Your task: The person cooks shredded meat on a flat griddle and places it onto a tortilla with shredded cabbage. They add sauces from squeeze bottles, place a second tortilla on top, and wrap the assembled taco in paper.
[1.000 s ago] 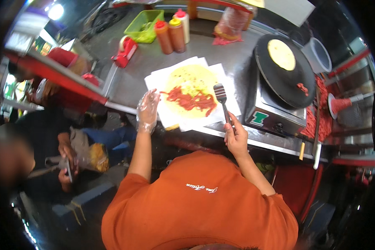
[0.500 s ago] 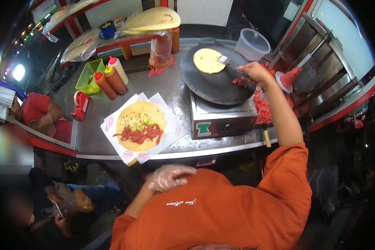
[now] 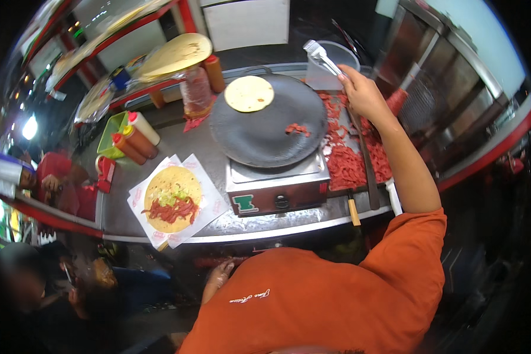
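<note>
My right hand (image 3: pixel 364 91) is closed around a pair of metal tongs (image 3: pixel 324 57), whose heads are raised in front of a clear plastic tub (image 3: pixel 331 76). To its left lies a round black griddle (image 3: pixel 253 138), bearing a pale flatbread (image 3: pixel 249 93) and a few scraps of reddish meat (image 3: pixel 298 128). My left hand (image 3: pixel 219 275), in a clear plastic glove, hangs low by the counter's front edge; my body partly hides it and its fingers are unclear. On white paper at the counter's left sits another flatbread (image 3: pixel 186 180) topped with meat strips (image 3: pixel 168 211) and shredded greens (image 3: pixel 176 197).
Much chopped red meat (image 3: pixel 345 168) lies right of the burner (image 3: pixel 277 192), with a long dark blade-like tool (image 3: pixel 364 153) across it. Squeeze bottles (image 3: pixel 140 140) and a green basket (image 3: pixel 107 141) stand left. A shelf holds stacked flatbreads (image 3: pixel 180 54). Other people are at the left.
My right hand has lifted the tongs from beside the griddle's flatbread toward the clear tub. Fewer meat scraps show on the griddle. My left hand has dropped lower, and the view has shifted.
</note>
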Demonstrator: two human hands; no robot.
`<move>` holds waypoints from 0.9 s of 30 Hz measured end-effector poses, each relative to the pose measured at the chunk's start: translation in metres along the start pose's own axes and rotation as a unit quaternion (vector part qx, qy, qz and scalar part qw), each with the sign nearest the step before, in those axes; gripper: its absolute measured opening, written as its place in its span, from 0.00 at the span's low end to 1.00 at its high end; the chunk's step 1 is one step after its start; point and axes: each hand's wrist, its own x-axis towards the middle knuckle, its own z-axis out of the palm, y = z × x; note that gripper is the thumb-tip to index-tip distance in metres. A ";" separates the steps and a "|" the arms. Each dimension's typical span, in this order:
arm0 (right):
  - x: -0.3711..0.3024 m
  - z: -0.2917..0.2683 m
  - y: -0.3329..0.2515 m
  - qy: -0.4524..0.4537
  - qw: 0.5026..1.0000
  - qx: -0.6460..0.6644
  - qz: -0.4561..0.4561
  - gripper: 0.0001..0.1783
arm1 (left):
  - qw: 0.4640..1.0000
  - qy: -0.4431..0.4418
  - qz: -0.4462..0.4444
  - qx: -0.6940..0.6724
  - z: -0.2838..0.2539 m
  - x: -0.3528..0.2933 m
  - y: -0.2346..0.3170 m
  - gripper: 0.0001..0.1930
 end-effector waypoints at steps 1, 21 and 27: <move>-0.009 -0.001 0.029 -0.005 0.998 0.019 0.057 0.21 | 0.999 0.016 -0.027 0.025 0.000 0.005 -0.020 0.30; -0.026 0.121 0.137 -0.097 0.983 -0.147 0.059 0.19 | 0.975 0.120 -0.111 0.153 -0.010 0.032 -0.052 0.30; -0.028 0.096 0.143 -0.106 0.969 -0.221 0.032 0.24 | 0.976 0.186 -0.111 0.018 0.056 0.008 -0.129 0.25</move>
